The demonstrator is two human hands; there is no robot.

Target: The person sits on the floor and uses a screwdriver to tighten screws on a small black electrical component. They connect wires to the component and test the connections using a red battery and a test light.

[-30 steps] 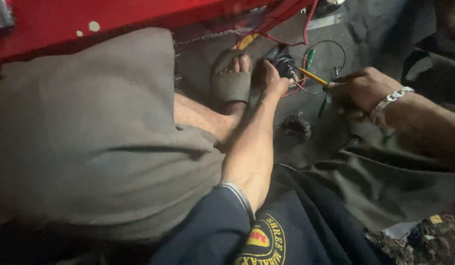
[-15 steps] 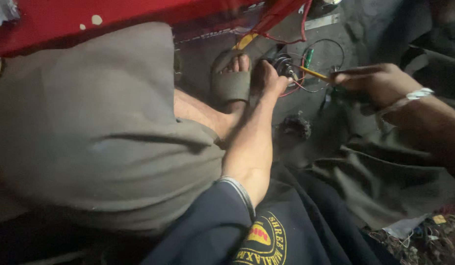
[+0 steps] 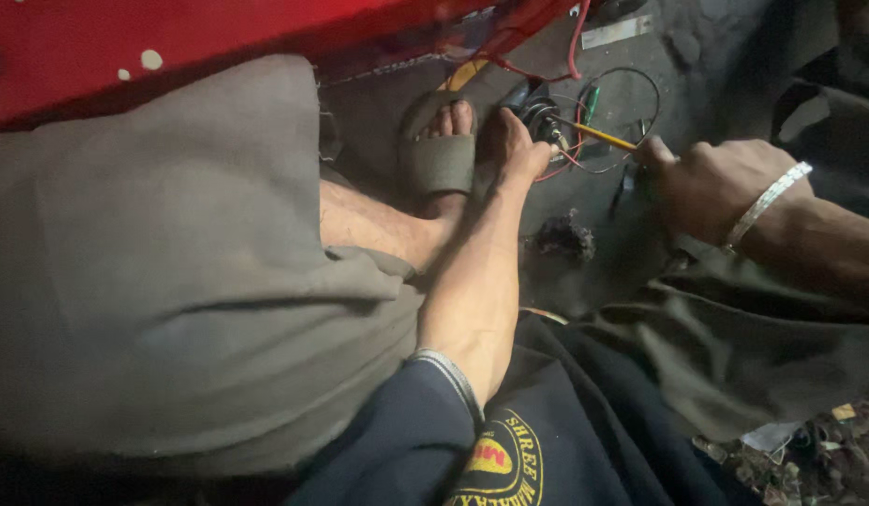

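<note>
Shifting slightly right, right hand (image 3: 711, 183) keeps gripping yellow screwdriver (image 3: 603, 139).

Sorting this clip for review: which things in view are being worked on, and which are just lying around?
In use:
- left hand on the small black round electrical part
- right hand holding the thin yellow-shafted tool
- red and black wires

Lying about:
- dark crumpled lump on the floor
- grey slide sandal
- red metal body panel
</note>
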